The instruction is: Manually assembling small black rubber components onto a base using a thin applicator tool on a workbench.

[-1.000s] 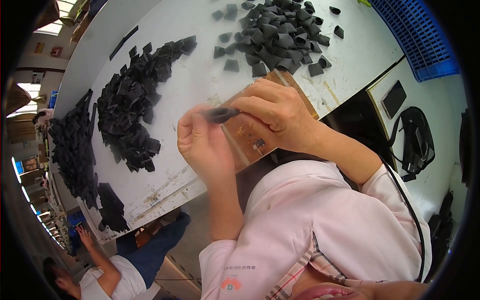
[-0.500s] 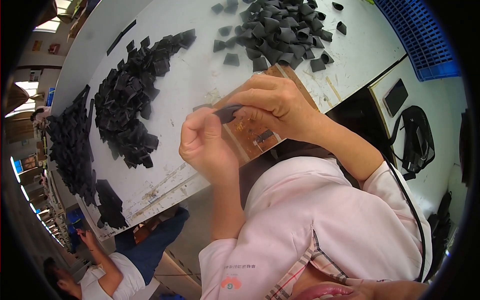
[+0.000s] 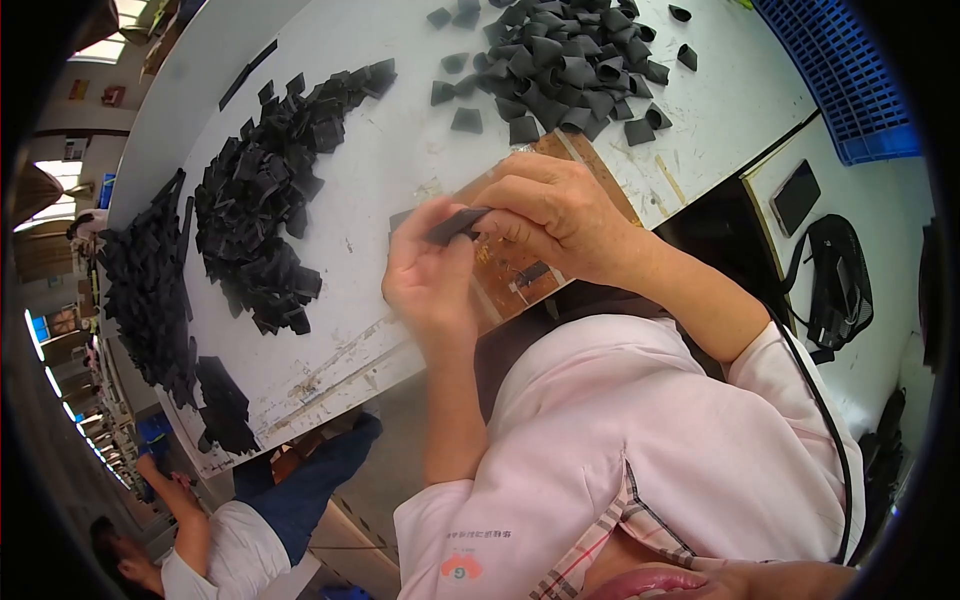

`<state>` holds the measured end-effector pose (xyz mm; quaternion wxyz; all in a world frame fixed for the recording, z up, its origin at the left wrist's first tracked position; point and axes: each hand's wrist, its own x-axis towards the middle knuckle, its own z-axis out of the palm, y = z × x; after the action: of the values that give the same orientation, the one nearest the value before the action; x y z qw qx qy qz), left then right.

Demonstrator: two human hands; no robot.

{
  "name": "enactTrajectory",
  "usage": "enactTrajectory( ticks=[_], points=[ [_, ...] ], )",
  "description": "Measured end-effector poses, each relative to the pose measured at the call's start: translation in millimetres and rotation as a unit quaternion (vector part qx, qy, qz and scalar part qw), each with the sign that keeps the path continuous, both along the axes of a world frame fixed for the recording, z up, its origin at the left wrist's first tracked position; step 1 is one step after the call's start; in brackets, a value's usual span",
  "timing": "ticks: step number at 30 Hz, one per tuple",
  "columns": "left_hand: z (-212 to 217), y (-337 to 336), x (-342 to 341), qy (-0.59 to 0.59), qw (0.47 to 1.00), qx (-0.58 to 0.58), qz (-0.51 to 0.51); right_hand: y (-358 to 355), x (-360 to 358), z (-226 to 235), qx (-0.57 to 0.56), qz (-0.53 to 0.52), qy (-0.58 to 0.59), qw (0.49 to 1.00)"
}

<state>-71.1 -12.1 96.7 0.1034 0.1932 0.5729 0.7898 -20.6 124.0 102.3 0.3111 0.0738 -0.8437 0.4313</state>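
Both hands meet above a brown wooden board (image 3: 517, 262) at the table's near edge, pinching one small black fabric-like piece (image 3: 455, 226). My left hand (image 3: 428, 268) closes its thumb and fingers on the piece's left part and is slightly blurred. With its fingertips, my right hand (image 3: 560, 215) grips the other end; those fingers partly hide it. Beyond the hands lies a pile of curled black pieces (image 3: 570, 65), rolled into open loops. Left of them a second pile of flat black pieces (image 3: 255, 195) spreads over the white table (image 3: 375, 150).
More black strips (image 3: 145, 280) lie along the table's left side. A blue plastic basket (image 3: 835, 75) stands at the far right. Below it are a phone (image 3: 796, 198) and a black mesh bag (image 3: 838, 280) on a side surface. Another person (image 3: 225, 540) sits at lower left.
My left hand has moved a little to the right, its fingers closing further over the black piece. The right hand stays nearly in place. The other person's arm has shifted.
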Motion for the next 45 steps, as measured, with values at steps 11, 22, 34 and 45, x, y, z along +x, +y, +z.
enactTrajectory(
  ticks=[11,22,34,45],
  points=[
    [2,2,4,-0.059,0.995,-0.076,-0.035,-2,-6,0,0.065,-0.032,0.062,0.995],
    [15,-2,22,0.063,0.998,-0.014,0.004,-13,24,30,-0.589,0.073,-0.141,0.793],
    [17,-13,31,0.067,0.990,-0.123,-0.036,-18,42,21,-0.411,-0.026,-0.166,0.896],
    [-5,-12,33,-0.136,0.982,0.112,-0.071,-30,37,11,-0.481,0.012,-0.221,0.849]
  ],
)
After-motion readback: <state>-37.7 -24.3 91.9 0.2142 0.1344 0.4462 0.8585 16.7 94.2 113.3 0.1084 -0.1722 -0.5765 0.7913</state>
